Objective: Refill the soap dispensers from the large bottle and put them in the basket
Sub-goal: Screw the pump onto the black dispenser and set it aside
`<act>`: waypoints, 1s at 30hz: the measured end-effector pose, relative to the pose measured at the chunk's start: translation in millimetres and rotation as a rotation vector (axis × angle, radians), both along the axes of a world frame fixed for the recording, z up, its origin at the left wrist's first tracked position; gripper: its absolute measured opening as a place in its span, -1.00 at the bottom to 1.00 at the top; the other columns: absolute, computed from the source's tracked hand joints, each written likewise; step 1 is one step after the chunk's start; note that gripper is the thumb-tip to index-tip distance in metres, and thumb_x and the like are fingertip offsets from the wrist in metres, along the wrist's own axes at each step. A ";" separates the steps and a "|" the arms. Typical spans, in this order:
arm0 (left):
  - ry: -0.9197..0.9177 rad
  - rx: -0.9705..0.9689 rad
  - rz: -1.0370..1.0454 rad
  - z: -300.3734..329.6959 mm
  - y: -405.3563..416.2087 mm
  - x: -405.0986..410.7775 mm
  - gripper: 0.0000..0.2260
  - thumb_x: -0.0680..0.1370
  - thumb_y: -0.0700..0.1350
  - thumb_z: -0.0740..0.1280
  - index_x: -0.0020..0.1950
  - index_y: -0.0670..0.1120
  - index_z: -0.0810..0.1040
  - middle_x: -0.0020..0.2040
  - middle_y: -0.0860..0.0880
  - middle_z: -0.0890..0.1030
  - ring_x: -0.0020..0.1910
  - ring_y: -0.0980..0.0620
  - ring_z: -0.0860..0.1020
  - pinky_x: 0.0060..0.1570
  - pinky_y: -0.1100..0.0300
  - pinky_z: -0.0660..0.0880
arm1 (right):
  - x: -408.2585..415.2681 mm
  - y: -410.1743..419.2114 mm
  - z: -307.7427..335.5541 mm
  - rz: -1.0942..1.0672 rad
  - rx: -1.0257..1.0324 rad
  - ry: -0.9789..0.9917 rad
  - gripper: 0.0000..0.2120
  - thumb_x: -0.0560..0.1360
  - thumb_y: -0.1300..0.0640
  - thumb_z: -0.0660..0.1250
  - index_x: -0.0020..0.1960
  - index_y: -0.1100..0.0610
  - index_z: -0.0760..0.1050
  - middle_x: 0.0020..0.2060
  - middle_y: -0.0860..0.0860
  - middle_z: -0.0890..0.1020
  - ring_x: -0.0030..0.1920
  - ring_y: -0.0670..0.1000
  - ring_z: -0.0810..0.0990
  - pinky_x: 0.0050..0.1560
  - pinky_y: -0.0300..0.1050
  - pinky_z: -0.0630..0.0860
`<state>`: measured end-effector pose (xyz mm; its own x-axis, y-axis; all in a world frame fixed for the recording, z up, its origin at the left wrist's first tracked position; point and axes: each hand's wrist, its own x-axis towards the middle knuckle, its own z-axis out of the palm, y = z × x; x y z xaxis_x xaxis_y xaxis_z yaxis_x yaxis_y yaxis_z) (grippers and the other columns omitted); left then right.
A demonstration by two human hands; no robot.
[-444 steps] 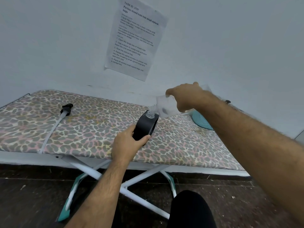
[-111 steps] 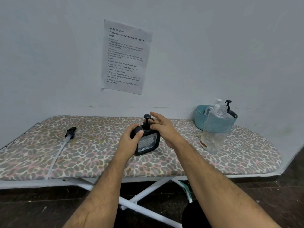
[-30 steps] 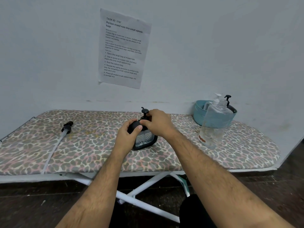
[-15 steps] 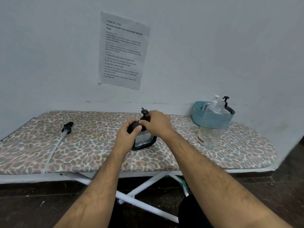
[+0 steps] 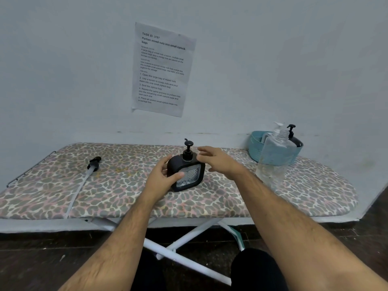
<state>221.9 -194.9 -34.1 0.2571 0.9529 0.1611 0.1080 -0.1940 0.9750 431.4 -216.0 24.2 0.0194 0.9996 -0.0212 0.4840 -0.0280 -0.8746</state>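
Pale grey wall backs a leopard-print ironing board (image 5: 231, 206), with a printed sheet (image 5: 161, 70) taped above. Mid-board stands the black dispenser (image 5: 189, 173), pump on top, upright. The left hand (image 5: 161, 179) has its fingers clamped on the dispenser's left side. The right hand (image 5: 220, 160) hovers just right of the pump, fingers apart and holding nothing. Toward the right end, the large clear bottle (image 5: 275, 158) stands capless in front of a teal basket (image 5: 257, 152) at the far edge holding two dispensers. A loose pump with tube (image 5: 92, 164) lies near the left end.
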 end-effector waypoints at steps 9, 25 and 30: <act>-0.103 -0.025 0.026 -5.5 -2.8 0.0 -0.44 0.47 -0.29 0.47 0.43 -0.05 0.40 0.19 -0.01 0.57 0.07 0.14 0.59 -0.16 0.23 0.63 | 3.3 -0.2 -20.0 0.020 -0.003 0.095 -0.54 0.60 0.24 0.25 0.47 -0.01 0.33 0.41 -0.01 0.46 0.30 0.06 0.50 0.05 0.00 0.52; -0.122 0.039 -0.158 51.0 16.4 37.5 -0.60 0.56 -0.29 0.37 0.36 -0.01 0.48 0.17 0.04 0.61 0.14 0.00 0.62 0.00 0.11 0.62 | 47.3 -16.1 45.5 -0.010 0.108 -0.093 -0.51 0.57 0.20 0.34 0.47 0.06 0.34 0.29 -0.06 0.50 0.15 0.05 0.58 -0.10 -0.05 0.58; -0.118 0.118 -0.242 90.2 34.2 72.5 -0.65 0.59 -0.25 0.34 0.34 0.03 0.50 0.22 -0.01 0.60 0.15 0.00 0.62 0.01 0.10 0.63 | 81.6 -15.2 89.1 -0.056 0.173 -0.211 -0.50 0.56 0.16 0.36 0.47 0.04 0.34 0.24 -0.01 0.54 0.06 0.05 0.62 -0.12 -0.06 0.61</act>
<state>294.4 -160.7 56.1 0.4477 0.8388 0.3097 -0.0680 -0.3135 0.9472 513.0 -231.2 113.4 0.0604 0.9853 0.1596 0.6582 0.0809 -0.7485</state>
